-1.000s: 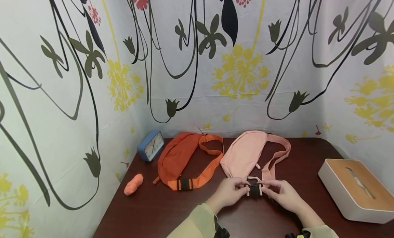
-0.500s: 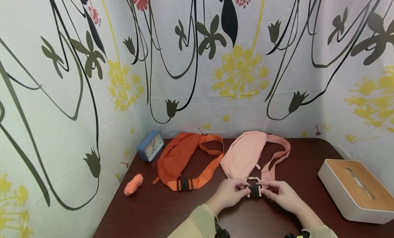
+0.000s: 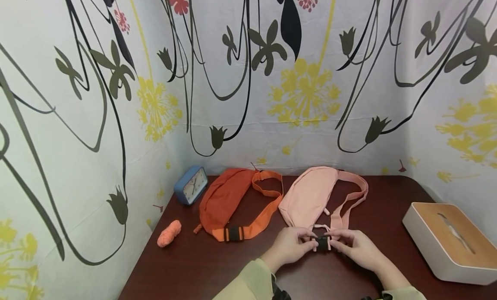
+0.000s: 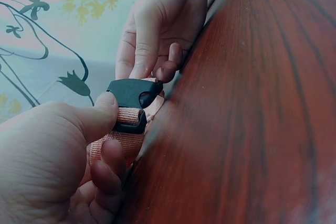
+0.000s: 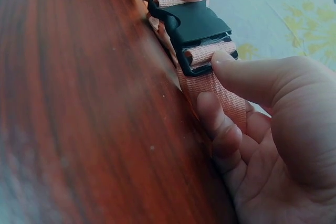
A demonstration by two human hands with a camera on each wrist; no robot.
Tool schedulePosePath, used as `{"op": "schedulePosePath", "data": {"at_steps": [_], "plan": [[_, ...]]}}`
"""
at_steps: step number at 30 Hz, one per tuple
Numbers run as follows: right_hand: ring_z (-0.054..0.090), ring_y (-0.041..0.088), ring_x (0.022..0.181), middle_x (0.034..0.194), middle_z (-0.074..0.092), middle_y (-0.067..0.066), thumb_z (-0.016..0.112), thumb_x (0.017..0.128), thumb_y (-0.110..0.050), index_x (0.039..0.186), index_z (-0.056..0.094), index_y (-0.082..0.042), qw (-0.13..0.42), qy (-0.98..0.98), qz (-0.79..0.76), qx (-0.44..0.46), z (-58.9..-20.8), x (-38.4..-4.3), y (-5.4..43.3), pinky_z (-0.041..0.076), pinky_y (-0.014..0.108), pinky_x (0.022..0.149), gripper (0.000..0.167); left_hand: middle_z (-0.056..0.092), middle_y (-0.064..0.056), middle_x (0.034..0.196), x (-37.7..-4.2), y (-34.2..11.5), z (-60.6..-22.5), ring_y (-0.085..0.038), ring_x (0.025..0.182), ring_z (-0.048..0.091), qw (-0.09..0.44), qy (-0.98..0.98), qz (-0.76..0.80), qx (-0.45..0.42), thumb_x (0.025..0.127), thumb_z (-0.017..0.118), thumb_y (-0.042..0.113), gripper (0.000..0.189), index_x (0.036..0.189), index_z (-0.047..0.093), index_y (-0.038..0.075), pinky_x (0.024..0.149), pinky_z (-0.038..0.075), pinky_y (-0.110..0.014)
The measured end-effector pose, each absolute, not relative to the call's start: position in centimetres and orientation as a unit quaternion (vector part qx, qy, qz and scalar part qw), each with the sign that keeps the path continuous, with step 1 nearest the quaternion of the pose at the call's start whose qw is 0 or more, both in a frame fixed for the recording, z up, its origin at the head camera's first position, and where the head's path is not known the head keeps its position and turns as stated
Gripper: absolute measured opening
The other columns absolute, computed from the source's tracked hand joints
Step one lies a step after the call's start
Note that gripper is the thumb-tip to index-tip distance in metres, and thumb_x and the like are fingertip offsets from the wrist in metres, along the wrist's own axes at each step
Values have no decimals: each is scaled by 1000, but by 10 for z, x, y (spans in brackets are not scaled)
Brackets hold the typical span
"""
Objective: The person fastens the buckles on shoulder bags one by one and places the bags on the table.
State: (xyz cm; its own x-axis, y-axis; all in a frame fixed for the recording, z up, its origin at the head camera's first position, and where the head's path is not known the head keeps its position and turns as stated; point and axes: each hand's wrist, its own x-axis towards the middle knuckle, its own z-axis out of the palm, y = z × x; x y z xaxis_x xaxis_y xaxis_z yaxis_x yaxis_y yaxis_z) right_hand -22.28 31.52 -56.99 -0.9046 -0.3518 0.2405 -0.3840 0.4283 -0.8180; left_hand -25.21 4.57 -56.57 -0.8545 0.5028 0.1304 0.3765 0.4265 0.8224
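Note:
A black side-release buckle [image 3: 322,244] on pink webbing is held between both hands near the table's front, its two halves joined. My left hand [image 3: 289,247] pinches its left end, thumb on the webbing, as the left wrist view shows. At the other end, my right hand [image 3: 358,247] pinches the buckle and strap, with the thumb on the webbing loop [image 5: 212,52] in the right wrist view. Behind the hands lies the pink waist bag [image 3: 308,196], with its strap [image 3: 355,194] looping around on the right. Fingers partly cover the buckle's ends.
An orange waist bag [image 3: 225,200] with its buckle [image 3: 234,234] fastened lies left of the pink one. Farther left are a blue clock [image 3: 191,185] and an orange yarn bundle [image 3: 169,233]. A white tissue box [image 3: 427,239] with a wooden top stands at the right.
The buckle sits very slightly lower in the head view, which has itself shifted a little. Both hands keep the same pinch on it; the bags lie as before.

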Motion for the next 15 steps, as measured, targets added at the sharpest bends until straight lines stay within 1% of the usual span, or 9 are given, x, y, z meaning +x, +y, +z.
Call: {"op": "schedulePosePath", "data": {"at_steps": [6, 15], "plan": [[62, -3, 69, 91, 76, 1, 75, 103, -5, 127, 77, 3, 25, -840, 493, 226, -571, -221, 315, 54, 25, 58, 25, 76, 19, 83, -251, 46, -564, 10, 60, 56, 65, 843, 465, 263, 99, 83, 29, 11, 110, 85, 26, 64, 45, -13], [62, -3, 69, 91, 76, 8, 75, 103, -4, 128, 76, 3, 23, -837, 496, 230, -571, -222, 315, 54, 25, 58, 26, 75, 21, 83, -252, 44, -565, 10, 60, 57, 76, 840, 469, 262, 99, 83, 30, 12, 111, 84, 26, 66, 46, -13]]}}
